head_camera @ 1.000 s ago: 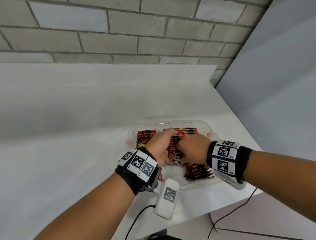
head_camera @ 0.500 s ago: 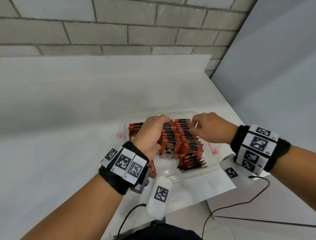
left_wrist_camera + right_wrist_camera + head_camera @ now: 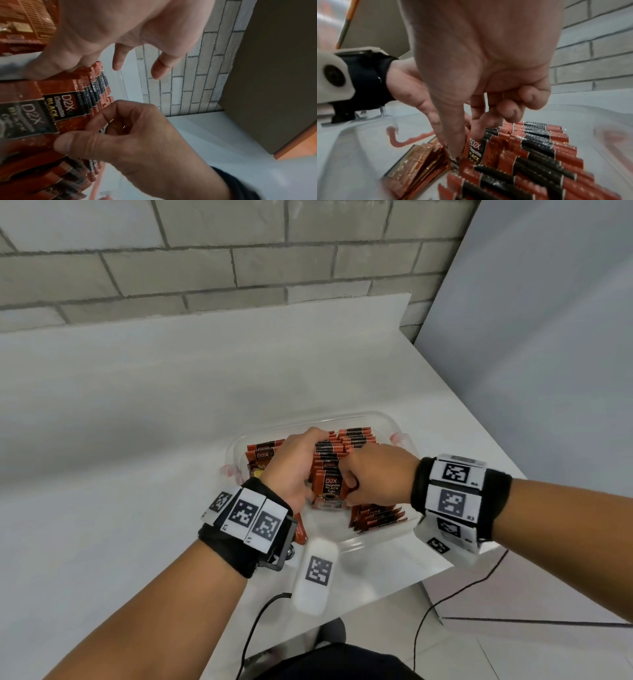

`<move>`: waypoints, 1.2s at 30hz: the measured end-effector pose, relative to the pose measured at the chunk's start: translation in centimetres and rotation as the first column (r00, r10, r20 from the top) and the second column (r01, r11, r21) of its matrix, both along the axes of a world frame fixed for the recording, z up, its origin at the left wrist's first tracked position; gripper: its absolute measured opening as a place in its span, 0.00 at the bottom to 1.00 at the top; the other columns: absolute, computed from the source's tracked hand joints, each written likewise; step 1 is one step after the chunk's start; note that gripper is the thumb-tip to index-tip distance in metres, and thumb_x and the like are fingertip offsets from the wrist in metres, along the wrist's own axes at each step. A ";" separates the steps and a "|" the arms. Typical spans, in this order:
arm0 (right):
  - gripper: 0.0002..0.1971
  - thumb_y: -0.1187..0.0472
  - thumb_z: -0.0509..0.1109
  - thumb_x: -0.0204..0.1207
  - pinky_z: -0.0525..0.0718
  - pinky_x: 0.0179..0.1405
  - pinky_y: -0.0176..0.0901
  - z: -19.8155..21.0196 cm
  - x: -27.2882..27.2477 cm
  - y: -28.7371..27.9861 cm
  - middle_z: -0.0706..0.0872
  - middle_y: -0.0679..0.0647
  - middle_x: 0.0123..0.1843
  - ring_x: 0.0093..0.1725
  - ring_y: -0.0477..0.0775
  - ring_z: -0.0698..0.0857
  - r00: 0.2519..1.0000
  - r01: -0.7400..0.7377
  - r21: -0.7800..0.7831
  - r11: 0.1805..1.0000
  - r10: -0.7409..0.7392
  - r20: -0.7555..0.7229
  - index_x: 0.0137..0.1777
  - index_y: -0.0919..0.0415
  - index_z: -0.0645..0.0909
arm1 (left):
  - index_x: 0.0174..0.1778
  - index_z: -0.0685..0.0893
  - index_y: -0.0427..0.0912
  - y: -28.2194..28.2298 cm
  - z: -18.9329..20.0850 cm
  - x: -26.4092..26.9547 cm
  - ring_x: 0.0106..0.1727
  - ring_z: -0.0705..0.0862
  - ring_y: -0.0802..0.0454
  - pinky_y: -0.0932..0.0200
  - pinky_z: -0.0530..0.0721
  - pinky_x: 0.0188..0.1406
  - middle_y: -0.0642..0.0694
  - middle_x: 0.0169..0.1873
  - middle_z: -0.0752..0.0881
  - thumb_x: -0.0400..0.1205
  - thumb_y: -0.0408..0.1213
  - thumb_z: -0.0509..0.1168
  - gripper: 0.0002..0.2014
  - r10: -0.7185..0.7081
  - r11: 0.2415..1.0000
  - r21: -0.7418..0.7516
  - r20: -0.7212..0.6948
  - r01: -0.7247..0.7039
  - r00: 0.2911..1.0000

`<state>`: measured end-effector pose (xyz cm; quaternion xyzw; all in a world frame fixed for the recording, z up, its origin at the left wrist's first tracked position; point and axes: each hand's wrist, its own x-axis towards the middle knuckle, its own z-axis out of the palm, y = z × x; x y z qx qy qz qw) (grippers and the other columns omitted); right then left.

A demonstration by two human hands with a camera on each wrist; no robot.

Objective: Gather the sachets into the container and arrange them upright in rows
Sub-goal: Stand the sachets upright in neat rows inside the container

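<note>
"d2x black" sachets [image 3: 330,487] in container [image 3: 387,419]

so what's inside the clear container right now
The container holds red-and-black D2X sachets standing in packed rows, with some leaning low at its near right. Both hands, left hand and right hand, cover the middle, so sachets beneath them are hidden.

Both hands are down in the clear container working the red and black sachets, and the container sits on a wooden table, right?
Not quite: the table is white, not wooden, as the head view shows. The rest holds: both the left hand and right hand are in the clear container among the sachets.
</note>
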<state>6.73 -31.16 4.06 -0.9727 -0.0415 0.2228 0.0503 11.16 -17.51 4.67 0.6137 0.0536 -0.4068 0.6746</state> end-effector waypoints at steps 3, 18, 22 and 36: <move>0.10 0.52 0.73 0.73 0.75 0.30 0.39 0.0 1.1 0.3 0.83 0.52 0.39 0.40 0.53 0.82 1.000 -0.016 -0.067 0.998 0.014 -0.027 0.45 0.58 0.80 | 0.42 0.79 0.44 0.0 0.1 0.0 0.38 0.83 0.48 0.45 0.81 0.53 0.49 0.23 0.86 0.85 0.40 0.59 0.08 0.019 1.000 -0.004 -0.030 -0.019 0.999; 0.09 0.56 0.65 0.79 0.76 0.30 0.40 0.6 1.9 0.7 0.83 0.54 0.39 0.38 0.55 0.82 0.992 0.124 -0.052 0.991 -0.124 -0.009 0.46 0.63 0.81 | 0.36 0.75 0.44 0.4 0.2 0.5 0.15 0.80 0.63 0.57 0.77 0.35 0.58 0.11 0.79 0.86 0.38 0.58 0.12 0.044 0.999 0.023 0.012 -0.045 0.999; 0.12 0.58 0.61 0.81 0.78 0.34 0.40 2.6 1.1 -0.8 0.87 0.57 0.48 0.42 0.54 0.83 0.936 0.341 0.089 0.936 -0.346 0.058 0.53 0.64 0.81 | 0.41 0.75 0.45 0.2 0.9 0.4 0.37 0.83 0.56 0.54 0.79 0.46 0.57 0.22 0.85 0.85 0.40 0.59 0.08 0.015 1.000 -0.003 0.007 -0.015 1.000; 0.04 0.60 0.63 0.80 0.83 0.46 0.43 2.5 -2.6 -2.2 0.80 0.52 0.43 0.43 0.49 0.79 0.568 0.802 0.391 0.452 -0.779 -0.265 0.47 0.60 0.76 | 0.79 0.66 0.42 -2.4 -0.6 -1.4 0.74 0.67 0.23 0.26 0.65 0.71 0.33 0.74 0.69 0.84 0.50 0.59 0.28 -0.231 0.963 0.093 -0.186 0.251 0.955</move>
